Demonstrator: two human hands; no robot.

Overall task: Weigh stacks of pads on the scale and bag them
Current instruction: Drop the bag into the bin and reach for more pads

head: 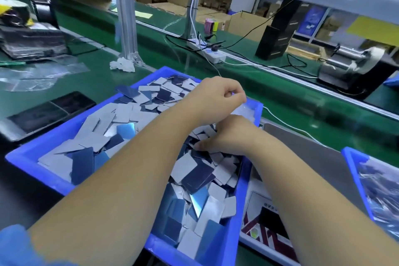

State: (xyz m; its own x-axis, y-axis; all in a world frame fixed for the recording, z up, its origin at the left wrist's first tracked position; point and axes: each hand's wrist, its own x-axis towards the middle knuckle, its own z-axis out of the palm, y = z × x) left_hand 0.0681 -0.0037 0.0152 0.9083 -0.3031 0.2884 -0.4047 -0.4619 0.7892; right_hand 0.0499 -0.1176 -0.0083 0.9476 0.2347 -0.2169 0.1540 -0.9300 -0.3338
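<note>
Pads [121, 134], grey, dark blue and shiny light blue rectangles, lie in a loose heap that fills a blue tray [28, 157] in the middle of the bench [90, 80]. Both bare forearms reach over the tray toward its far right corner. The left hand [218, 97] hovers above that corner with its fingers [233, 93] curled in, pinching the edge of a clear plastic bag [244, 110] that lies over the tray's far right rim. The right hand [231, 136] is lower, down among the pads, its fingers [199, 147] curled on a few of them; how many it holds cannot be told.

Just beside the tray's right wall sits the scale [306, 153], its grey platter bare, its front panel partly hidden by the right forearm. At the bench's right edge, a second blue tray [354, 170] holds filled clear bags. Left of the main tray lies a dark phone [49, 112], and beyond it loose clear bags [36, 75]. A white power strip [207, 52] with cables rests toward the far edge.
</note>
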